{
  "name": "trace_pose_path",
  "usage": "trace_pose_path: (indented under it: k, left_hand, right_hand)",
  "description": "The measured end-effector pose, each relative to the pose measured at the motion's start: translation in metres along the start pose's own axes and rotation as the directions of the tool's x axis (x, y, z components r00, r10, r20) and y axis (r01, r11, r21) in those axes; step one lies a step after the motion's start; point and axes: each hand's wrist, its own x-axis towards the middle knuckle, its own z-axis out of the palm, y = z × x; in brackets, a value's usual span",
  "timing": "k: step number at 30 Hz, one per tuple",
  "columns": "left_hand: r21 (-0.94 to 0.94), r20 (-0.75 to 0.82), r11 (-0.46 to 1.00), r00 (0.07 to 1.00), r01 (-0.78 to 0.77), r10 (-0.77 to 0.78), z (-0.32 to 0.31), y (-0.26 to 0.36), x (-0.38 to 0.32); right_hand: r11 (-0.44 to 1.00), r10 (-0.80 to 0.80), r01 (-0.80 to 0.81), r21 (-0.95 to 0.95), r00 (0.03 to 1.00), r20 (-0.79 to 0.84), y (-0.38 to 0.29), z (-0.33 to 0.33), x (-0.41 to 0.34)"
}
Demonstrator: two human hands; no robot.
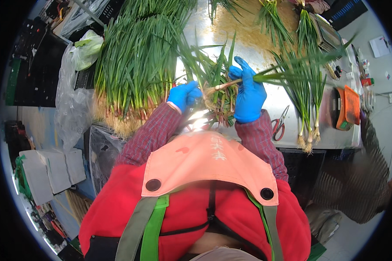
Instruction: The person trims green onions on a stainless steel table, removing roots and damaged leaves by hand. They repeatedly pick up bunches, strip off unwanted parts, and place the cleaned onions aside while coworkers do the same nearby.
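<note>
Blue gloves cover both hands. My right hand (pixel 249 91) grips a green stalk with a pale stem and roots (pixel 223 85), its leaves reaching out to the right. My left hand (pixel 185 95) is curled near those roots, its fingers bent; whether it pinches anything is unclear. Between and beyond the hands lies a loose heap of leaves and reddish stem scraps (pixel 227 106). A large pile of leafy green stalks with roots (pixel 134 71) fills the left of the metal table (pixel 287 137). Cleaned stalks with white roots (pixel 305 107) lie to the right.
Red-handled scissors (pixel 278 127) lie right of my right hand. Farther right stands an orange-topped scale (pixel 348 107). Tied bunches (pixel 274 23) lie at the back right. A leafy vegetable in plastic (pixel 86 50) and clear plastic sheeting (pixel 72 111) are at the left edge.
</note>
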Motion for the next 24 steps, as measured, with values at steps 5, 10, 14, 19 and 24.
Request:
trace_pose_path:
  k: [5, 10, 14, 19, 24]
  left_hand:
    - [0.317, -0.003, 0.869, 0.916, -0.379, 0.401, 0.027, 0.032, -0.024]
    - [0.564, 0.235, 0.653, 0.857, -0.505, 0.459, 0.055, 0.057, -0.066]
    - [0.499, 0.287, 0.673, 0.837, -0.545, 0.465, 0.085, 0.042, -0.077]
    - [0.121, 0.430, 0.970, 0.892, -0.211, 0.141, 0.082, 0.032, -0.075]
    - [-0.258, 0.483, 0.965, 0.858, -0.052, 0.175, 0.079, 0.017, -0.062]
  right_hand:
    - [0.991, 0.134, -0.135, -0.018, 0.990, -0.041, 0.003, -0.018, 0.016]
    - [0.985, 0.171, -0.168, 0.035, 0.980, -0.102, 0.011, -0.026, 0.021]
    - [0.971, 0.231, -0.222, 0.087, 0.966, -0.114, 0.019, -0.022, 0.023]
    - [0.969, 0.223, -0.231, 0.082, 0.970, 0.098, 0.016, -0.022, 0.019]
    - [0.950, 0.309, -0.313, -0.025, 0.919, 0.243, 0.001, -0.028, 0.019]
